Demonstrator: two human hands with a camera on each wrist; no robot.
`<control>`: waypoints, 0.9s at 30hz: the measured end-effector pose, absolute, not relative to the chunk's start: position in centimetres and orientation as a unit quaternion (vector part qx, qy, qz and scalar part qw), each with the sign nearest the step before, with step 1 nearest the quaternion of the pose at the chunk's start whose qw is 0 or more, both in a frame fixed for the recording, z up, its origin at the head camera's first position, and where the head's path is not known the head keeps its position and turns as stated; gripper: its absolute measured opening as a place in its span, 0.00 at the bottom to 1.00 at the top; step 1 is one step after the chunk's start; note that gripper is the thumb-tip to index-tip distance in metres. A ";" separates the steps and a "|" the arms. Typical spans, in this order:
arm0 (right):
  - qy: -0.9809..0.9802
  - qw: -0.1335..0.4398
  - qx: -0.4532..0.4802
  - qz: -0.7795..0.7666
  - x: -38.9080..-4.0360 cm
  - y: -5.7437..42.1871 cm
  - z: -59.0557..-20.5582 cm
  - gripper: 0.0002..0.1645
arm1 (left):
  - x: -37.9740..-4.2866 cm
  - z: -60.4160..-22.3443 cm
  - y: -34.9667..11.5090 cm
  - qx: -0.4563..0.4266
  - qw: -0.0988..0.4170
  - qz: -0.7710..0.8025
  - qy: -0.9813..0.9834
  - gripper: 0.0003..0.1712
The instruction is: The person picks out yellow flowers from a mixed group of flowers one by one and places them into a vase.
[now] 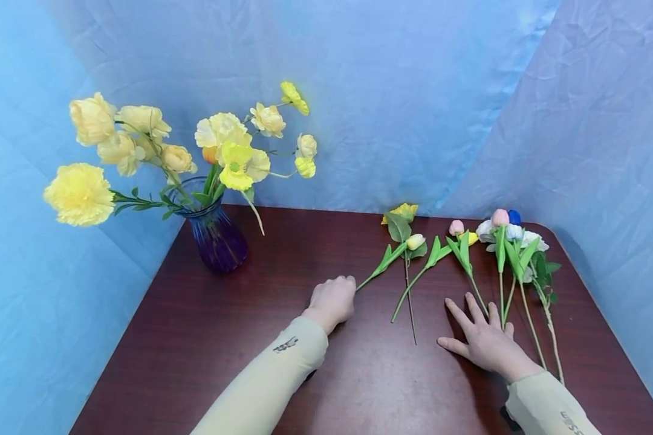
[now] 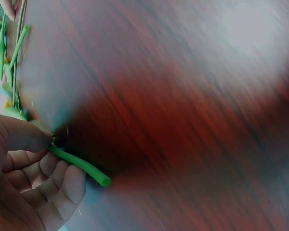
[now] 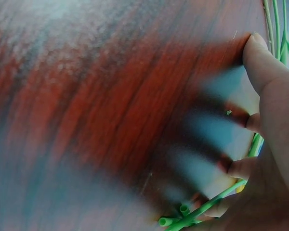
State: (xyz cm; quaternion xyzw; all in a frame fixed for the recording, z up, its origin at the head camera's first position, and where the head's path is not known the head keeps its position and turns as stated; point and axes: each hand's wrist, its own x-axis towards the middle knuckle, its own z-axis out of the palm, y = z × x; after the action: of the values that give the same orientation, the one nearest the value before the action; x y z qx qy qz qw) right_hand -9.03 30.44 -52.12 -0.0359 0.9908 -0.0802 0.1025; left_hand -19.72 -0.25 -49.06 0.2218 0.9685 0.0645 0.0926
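My left hand (image 1: 333, 300) pinches the green stem of a cream tulip (image 1: 415, 242), whose head points away to the right. In the left wrist view the cut end of that stem (image 2: 89, 168) sticks out past thumb and fingers. My right hand (image 1: 487, 343) lies spread out on the tabletop, fingers straight and apart. Its fingertips reach the lower stem of a pink tulip (image 1: 456, 228), and green stems (image 3: 202, 209) pass under the fingers in the right wrist view. Between the hands lie a yellow tulip (image 1: 472, 238) and a yellow flower (image 1: 405, 211) with a thin brown stem.
A blue-purple glass vase (image 1: 217, 238) at the back left holds several yellow and cream flowers. More tulips and white flowers (image 1: 534, 240) lie at the right of the dark wooden table (image 1: 207, 338). Blue cloth (image 1: 359, 109) hangs behind and at both sides.
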 end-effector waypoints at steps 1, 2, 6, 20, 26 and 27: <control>0.991 0.103 -0.036 -0.080 -9.0 30.4 -52.1 0.56 | -19.8 -49.0 -0.7 0.221 0.093 0.062 0.969 0.04; 0.991 0.103 -0.036 -0.080 -9.0 30.4 -52.1 0.56 | -19.8 -49.0 -1.1 0.221 0.094 0.060 0.969 0.04; 0.991 0.104 -0.035 -0.081 -9.1 30.4 -52.1 0.56 | -19.7 -48.7 -2.8 0.219 0.099 0.049 0.970 0.04; 0.991 0.103 -0.036 -0.081 -9.0 30.6 -52.2 0.57 | -19.8 -48.7 -4.2 0.223 0.064 0.041 0.972 0.12; 0.990 0.108 -0.036 -0.082 -9.1 30.5 -52.1 0.57 | -20.4 -49.2 -1.8 0.248 0.015 0.040 0.968 0.10; 0.990 0.109 -0.036 -0.083 -9.1 30.4 -52.1 0.57 | -20.5 -49.3 -1.5 0.251 0.010 0.037 0.967 0.08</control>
State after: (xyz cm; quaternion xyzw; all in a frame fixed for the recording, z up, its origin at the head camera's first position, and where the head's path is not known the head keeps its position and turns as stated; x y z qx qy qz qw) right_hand -9.11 30.39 -52.09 -0.0362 0.9899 -0.0832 0.1085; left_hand -20.52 -1.51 -49.30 0.2505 0.9673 0.0372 0.0097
